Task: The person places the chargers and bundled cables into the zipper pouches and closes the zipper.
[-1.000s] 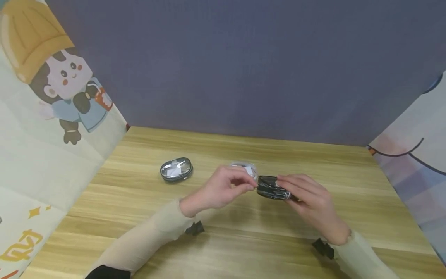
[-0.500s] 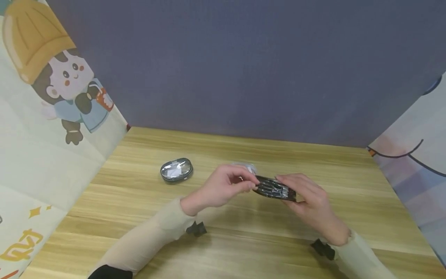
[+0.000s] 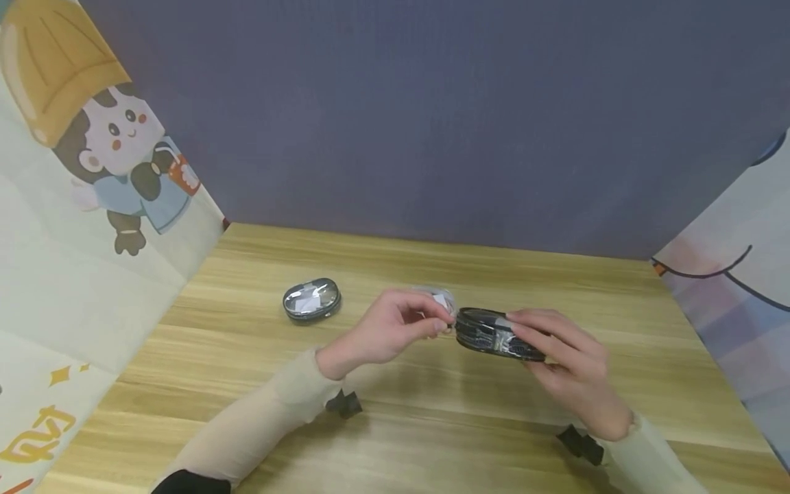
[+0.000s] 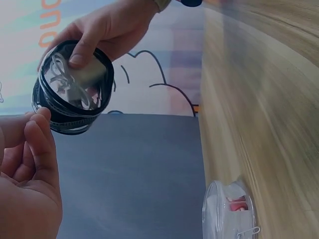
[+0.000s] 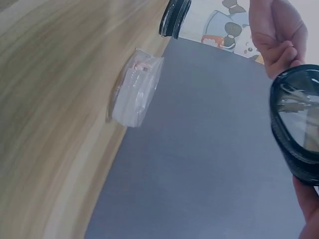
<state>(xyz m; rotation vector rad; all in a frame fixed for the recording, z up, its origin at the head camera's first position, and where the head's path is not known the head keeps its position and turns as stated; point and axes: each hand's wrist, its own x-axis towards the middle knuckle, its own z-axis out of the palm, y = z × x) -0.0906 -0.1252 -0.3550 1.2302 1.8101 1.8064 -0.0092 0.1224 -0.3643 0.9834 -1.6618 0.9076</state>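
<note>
My right hand (image 3: 570, 367) grips a small clear zip pouch with black trim (image 3: 484, 334), held above the table. In the left wrist view a coiled white cable (image 4: 67, 82) shows through its window, with the right thumb pressing on the front. My left hand (image 3: 391, 329) has thumb and index finger pinched together at the pouch's left end, on what looks like its small zipper pull (image 3: 449, 327). The left fingertips mostly hide that pull.
A second black-trimmed clear pouch (image 3: 312, 300) lies on the wooden table (image 3: 247, 384) to the left. Behind my left hand lies a clear, pale-edged pouch (image 5: 137, 94) with something red inside. A grey-blue panel (image 3: 420, 123) stands along the table's back edge.
My right hand has shifted right with the pouch, which has turned so that more of its length shows. The left hand stays nearly in place.
</note>
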